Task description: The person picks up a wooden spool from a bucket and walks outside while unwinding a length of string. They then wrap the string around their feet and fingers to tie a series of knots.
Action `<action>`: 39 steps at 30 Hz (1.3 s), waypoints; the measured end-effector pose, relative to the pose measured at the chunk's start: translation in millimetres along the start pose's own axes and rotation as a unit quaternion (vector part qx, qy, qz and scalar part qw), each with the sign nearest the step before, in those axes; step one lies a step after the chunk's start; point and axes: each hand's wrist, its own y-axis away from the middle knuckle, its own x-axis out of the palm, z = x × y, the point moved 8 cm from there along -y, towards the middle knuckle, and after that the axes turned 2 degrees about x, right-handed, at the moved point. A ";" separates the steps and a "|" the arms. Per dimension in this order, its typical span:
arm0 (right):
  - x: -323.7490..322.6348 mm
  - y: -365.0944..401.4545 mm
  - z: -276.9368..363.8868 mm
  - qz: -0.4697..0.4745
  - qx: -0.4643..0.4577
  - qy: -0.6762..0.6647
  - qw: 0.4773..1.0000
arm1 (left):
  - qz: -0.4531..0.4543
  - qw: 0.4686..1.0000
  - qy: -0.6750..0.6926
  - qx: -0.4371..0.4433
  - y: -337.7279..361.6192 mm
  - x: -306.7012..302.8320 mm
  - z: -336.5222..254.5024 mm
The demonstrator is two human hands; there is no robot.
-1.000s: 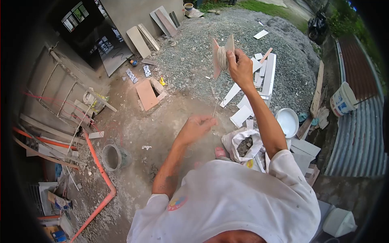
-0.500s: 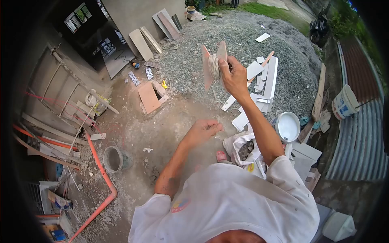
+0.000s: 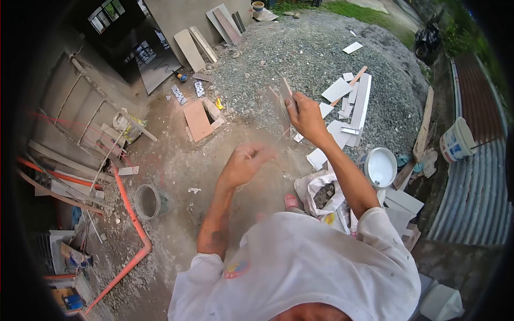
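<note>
Gravel borders bare ground; my right hand grips a spool, my blurred left hand seemingly pinches string, best kept taut.

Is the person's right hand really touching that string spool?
Touching. The head view shows the right hand gripping the string spool, thumb against its side, with no gap between them.

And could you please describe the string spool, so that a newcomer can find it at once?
Start from the big gravel heap at the top of the view. In front of its lower left part, the right hand holds up the string spool. Unlike the white pieces lying to its right, it is held in the air, with pale string wound between two flat end pieces.
</note>
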 end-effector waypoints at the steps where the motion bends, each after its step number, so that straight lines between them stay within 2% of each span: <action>1: 14.0 15.0 -3.0 0.078 0.000 0.014 0.997 | -0.040 0.999 -0.017 0.034 -8.3 -36.9 -19.0; 2: 30.5 30.8 0.0 0.157 -0.003 0.026 0.987 | -0.075 0.996 -0.015 0.036 -19.2 -69.9 -20.3; 3: 39.2 48.8 11.4 0.206 0.018 -0.084 0.975 | -0.110 0.993 -0.016 0.038 -22.3 -93.2 -19.9; 4: 42.0 57.4 27.5 0.246 0.037 -0.192 0.949 | -0.131 0.991 0.039 0.009 -21.7 -100.4 -0.4; 6: 30.1 46.8 66.5 0.226 0.064 -0.361 0.903 | -0.150 0.978 0.141 -0.042 -37.6 -104.0 56.6; 7: 24.3 40.4 76.2 0.202 0.079 -0.439 0.872 | -0.146 0.977 0.147 -0.039 -34.4 -81.6 68.0; 9: 9.2 2.2 50.9 0.050 0.082 -0.399 0.912 | -0.041 0.990 0.116 -0.067 -14.3 -9.7 78.9; 10: 4.2 -9.0 32.9 -0.018 0.088 -0.375 0.923 | 0.050 0.991 0.075 -0.102 -4.1 18.4 84.3; 11: 7.9 -12.5 20.0 -0.016 0.069 -0.237 0.969 | 0.050 0.994 0.051 -0.081 -3.6 17.4 67.3; 12: 15.4 -11.3 6.3 -0.006 0.049 -0.094 0.994 | 0.045 0.997 0.030 -0.063 1.1 10.3 37.3; 13: 20.0 -9.0 1.4 0.008 0.022 0.050 0.998 | 0.035 0.998 0.009 -0.043 3.4 -1.5 13.5; 16: 46.5 38.8 18.2 0.204 0.013 -0.004 0.979 | -0.086 0.996 0.020 -0.028 -15.2 -104.2 -3.0; 17: 49.5 46.9 34.9 0.211 0.003 -0.107 0.972 | -0.127 0.991 0.016 -0.027 -17.5 -127.7 1.2; 19: 43.2 51.6 69.1 0.205 -0.006 -0.313 0.927 | -0.142 0.983 0.104 -0.040 -23.7 -120.3 24.5; 20: 34.4 39.2 77.5 0.163 0.037 -0.396 0.903 | -0.138 0.978 0.149 -0.046 -33.2 -106.6 38.8; 22: 15.2 6.0 78.4 0.065 0.123 -0.541 0.830 | -0.067 0.982 0.159 -0.080 -24.0 -50.3 73.1; 23: 0.5 -11.0 65.1 0.004 0.107 -0.397 0.912 | 0.008 0.987 0.122 -0.103 -14.8 -17.4 74.4; 24: -10.7 -26.5 52.2 -0.052 0.092 -0.240 0.965 | 0.081 0.985 0.086 -0.126 -5.5 6.4 72.7; 25: -18.8 -29.5 44.3 -0.101 0.075 -0.075 0.989 | 0.069 0.991 0.071 -0.089 -5.4 2.3 51.9; 27: 16.1 -13.1 15.4 0.065 0.074 0.036 0.994 | 0.032 0.998 0.043 -0.016 -2.8 -28.7 2.2; 28: 31.7 -5.8 8.0 0.152 0.063 0.089 0.982 | -0.012 0.999 0.032 -0.011 -7.1 -65.3 -10.5; 30: 40.4 31.4 29.6 0.204 0.020 -0.110 0.973 | -0.084 0.995 0.053 -0.018 -18.5 -115.0 -9.7; 32: 36.9 42.6 70.8 0.247 0.032 -0.278 0.928 | -0.125 0.986 0.108 -0.030 -28.0 -139.4 16.3; 33: 33.4 44.1 88.1 0.255 0.044 -0.363 0.895 | -0.110 0.985 0.132 -0.033 -29.8 -128.4 39.1; 34: 28.1 33.3 89.8 0.187 0.084 -0.443 0.873 | -0.088 0.983 0.158 -0.034 -31.1 -102.7 55.1; 36: 13.7 2.7 77.2 0.035 0.154 -0.575 0.803 | -0.016 0.991 0.093 -0.094 -10.1 -34.4 63.0; 37: 3.0 -9.8 63.9 0.002 0.130 -0.401 0.907 | 0.025 0.994 0.064 -0.081 -5.7 -18.6 54.5; 38: 0.3 -21.1 47.6 -0.024 0.102 -0.210 0.972 | 0.060 0.995 0.037 -0.068 0.7 -7.3 39.3; 39: 2.5 -21.7 36.3 -0.044 0.072 -0.011 0.996 | 0.092 0.994 0.010 -0.058 7.8 -0.3 24.7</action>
